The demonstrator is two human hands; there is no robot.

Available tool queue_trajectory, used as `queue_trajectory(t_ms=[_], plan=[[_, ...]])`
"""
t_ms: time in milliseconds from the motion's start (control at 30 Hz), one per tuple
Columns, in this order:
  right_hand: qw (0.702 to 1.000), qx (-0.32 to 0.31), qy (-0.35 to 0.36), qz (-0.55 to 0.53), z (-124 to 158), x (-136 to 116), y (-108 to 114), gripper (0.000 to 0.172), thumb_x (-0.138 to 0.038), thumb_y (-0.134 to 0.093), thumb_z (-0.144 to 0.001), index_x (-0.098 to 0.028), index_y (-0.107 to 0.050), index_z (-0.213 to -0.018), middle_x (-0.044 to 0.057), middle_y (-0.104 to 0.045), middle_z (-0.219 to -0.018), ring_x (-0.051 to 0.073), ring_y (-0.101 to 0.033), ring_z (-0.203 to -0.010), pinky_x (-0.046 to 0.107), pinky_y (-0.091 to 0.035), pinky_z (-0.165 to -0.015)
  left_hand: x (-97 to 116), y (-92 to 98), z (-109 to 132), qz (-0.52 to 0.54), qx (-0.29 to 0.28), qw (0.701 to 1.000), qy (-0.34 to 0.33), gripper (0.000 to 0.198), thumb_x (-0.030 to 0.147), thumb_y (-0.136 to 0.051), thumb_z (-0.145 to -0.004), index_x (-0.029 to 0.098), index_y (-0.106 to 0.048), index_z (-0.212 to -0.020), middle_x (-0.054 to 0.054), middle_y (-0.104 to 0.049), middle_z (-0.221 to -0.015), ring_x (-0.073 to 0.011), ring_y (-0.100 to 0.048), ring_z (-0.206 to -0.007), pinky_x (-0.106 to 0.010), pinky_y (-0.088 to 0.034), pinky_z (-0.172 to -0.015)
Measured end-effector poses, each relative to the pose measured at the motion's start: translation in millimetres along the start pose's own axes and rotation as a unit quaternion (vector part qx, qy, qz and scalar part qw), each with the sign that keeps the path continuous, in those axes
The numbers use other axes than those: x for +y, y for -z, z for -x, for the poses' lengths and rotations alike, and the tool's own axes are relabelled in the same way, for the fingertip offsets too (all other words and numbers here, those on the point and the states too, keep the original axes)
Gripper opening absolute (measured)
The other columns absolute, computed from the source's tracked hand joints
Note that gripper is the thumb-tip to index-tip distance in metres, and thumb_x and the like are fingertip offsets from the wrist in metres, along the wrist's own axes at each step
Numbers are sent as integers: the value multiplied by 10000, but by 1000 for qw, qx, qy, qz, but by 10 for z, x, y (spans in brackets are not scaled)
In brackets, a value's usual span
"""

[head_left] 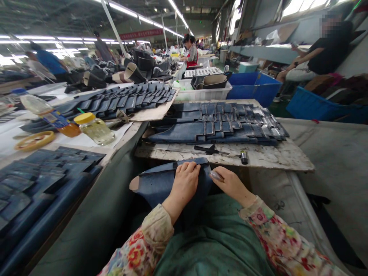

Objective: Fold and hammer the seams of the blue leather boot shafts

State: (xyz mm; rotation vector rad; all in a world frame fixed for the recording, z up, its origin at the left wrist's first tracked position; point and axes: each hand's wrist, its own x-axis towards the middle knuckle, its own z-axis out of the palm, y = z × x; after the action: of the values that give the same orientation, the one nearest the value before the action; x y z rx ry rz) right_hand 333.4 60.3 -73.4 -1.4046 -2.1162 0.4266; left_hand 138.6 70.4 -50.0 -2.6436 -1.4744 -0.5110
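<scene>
Your left hand [185, 183] lies on the blue piece [156, 186] in your lap, its fingers curled over the top edge and gripping it. Your right hand [231, 184], just at 3 o'clock of it, pinches a small silvery tool [216, 176] whose tip touches the same piece. On the board [281, 157] at 12 o'clock lie scissors [209, 149] and a small cylinder [243, 157], with rows of cut pieces [218, 122] beyond them and a jar [96, 128] at 10 o'clock.
</scene>
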Motion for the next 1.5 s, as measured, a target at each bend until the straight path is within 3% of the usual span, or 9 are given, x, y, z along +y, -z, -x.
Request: queue_trajectory(t_ms=[167, 333, 433, 500, 667, 833, 1100, 1333, 1500], plan=[[995, 14, 46, 90, 190, 83, 25, 218, -219, -415, -878, -198, -608, -977, 75, -597, -862, 222, -564, -854, 340, -453, -766, 40, -84, -15, 9, -10, 1000, -22, 342, 182, -382, -899, 156, -526, -1208, -88, -573, -1165, -220, -477, -1082, -368, -383, -932], [999, 21, -24, -3, 242, 160, 104, 336, -376, -401, -921, -211, -540, -1178, 74, -613, -1012, 206, -592, -937, 315, -484, -813, 131, -151, -139, 32, -25, 998, -40, 348, 254, -341, -930, 146, -512, -1213, -93, -579, -1106, -205, -490, -1034, -357, -393, -905], [997, 48, -63, 23, 138, 166, 197, 481, -459, -365, -922, -179, -437, -1305, 116, -561, -1192, 254, -536, -1097, 385, -446, -922, 178, -149, -197, 25, -29, 998, -47, 377, 340, -336, -934, 176, -501, -1231, -88, -581, -1068, -215, -494, -1001, -370, -400, -845], [995, 51, -64, 60, 51, 147, 230, 518, -461, -327, -931, -157, -403, -1343, 138, -546, -1202, 277, -506, -1127, 428, -425, -944, 193, -138, -216, 15, -31, 998, -45, 387, 370, -330, -934, 192, -502, -1232, -81, -587, -1041, -221, -497, -981, -373, -398, -808], [994, 43, 6, 100, -99, 31, 194, 396, -349, -341, -938, -171, -556, -1220, 125, -557, -1145, 263, -505, -1082, 431, -415, -956, 157, -115, -173, 22, -31, 998, -47, 357, 340, -339, -937, 183, -527, -1197, -70, -599, -1034, -211, -502, -984, -372, -412, -811], [989, 66, 53, 120, -140, -109, 159, 353, -308, -388, -935, -171, -578, -1199, 104, -575, -1128, 243, -499, -1060, 407, -420, -935, 56, -125, -31, 49, -2, 998, -40, 351, 274, -332, -942, 150, -509, -1219, -77, -589, -1145, -182, -502, -1046, -343, -417, -906], [987, 31, 50, 151, -177, -265, -29, 288, -228, -423, -927, -146, -609, -1132, 87, -602, -1029, 217, -510, -969, 361, -446, -889, -102, -92, 57, 27, 0, 999, -33, 308, 209, -383, -919, 140, -544, -1173, -81, -614, -1097, -179, -534, -1007, -329, -444, -892], [983, -24, 56, 175, -310, -614, -163, 285, -177, -414, -925, -146, -587, -1149, 82, -595, -994, 202, -500, -967, 339, -452, -898, -260, 29, 227, -2, 6, 1000, -2, 260, 167, -442, -886, 161, -564, -1116, -54, -622, -1042, -187, -526, -970, -336, -430, -883], [981, -48, 74, 172, -395, -848, -328, 292, -159, -405, -925, -144, -562, -1171, 89, -585, -991, 197, -489, -967, 308, -476, -849, -423, 84, 439, -27, 42, 998, 47, 250, 182, -454, -883, 177, -591, -1093, -59, -618, -1113, -214, -516, -1039, -374, -404, -929]])
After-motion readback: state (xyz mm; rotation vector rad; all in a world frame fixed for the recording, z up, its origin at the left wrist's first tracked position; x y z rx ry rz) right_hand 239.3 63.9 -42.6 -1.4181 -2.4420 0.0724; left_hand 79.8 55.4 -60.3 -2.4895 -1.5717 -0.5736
